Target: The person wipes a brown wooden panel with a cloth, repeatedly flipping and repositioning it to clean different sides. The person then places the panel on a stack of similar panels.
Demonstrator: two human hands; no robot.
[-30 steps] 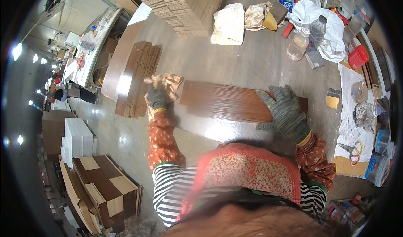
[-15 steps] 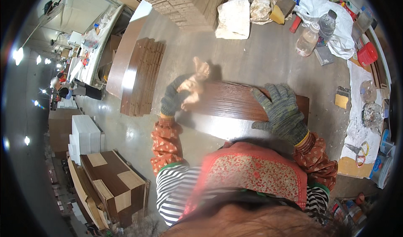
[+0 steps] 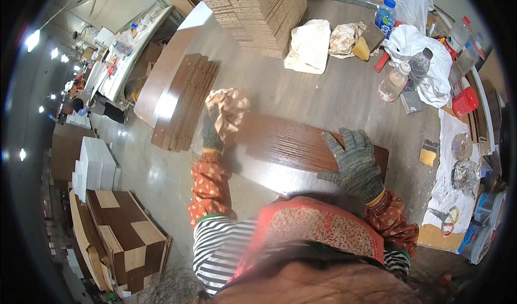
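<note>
A long dark brown wood-grain board (image 3: pixel 301 145) lies across the grey table in front of me. My left hand (image 3: pixel 212 131), in a grey knit glove, grips a crumpled tan rag (image 3: pixel 229 107) at the board's left end. On the board's right part, my right hand (image 3: pixel 353 161), also gloved, rests flat with the fingers spread. Patterned orange sleeves cover both forearms.
A stack of brown boards (image 3: pixel 183 102) lies left of the rag, and a tall pile of pale boards (image 3: pixel 253 8) stands at the back. Plastic bottles (image 3: pixel 393 80), white cloths (image 3: pixel 309 45), a yellow sponge (image 3: pixel 361 48) and a red lid (image 3: pixel 464 102) crowd the right side. Cartons (image 3: pixel 121 234) sit on the floor at left.
My left hand has carried the rag from the board's top edge back toward its left end. The right hand has stayed pressed on the board.
</note>
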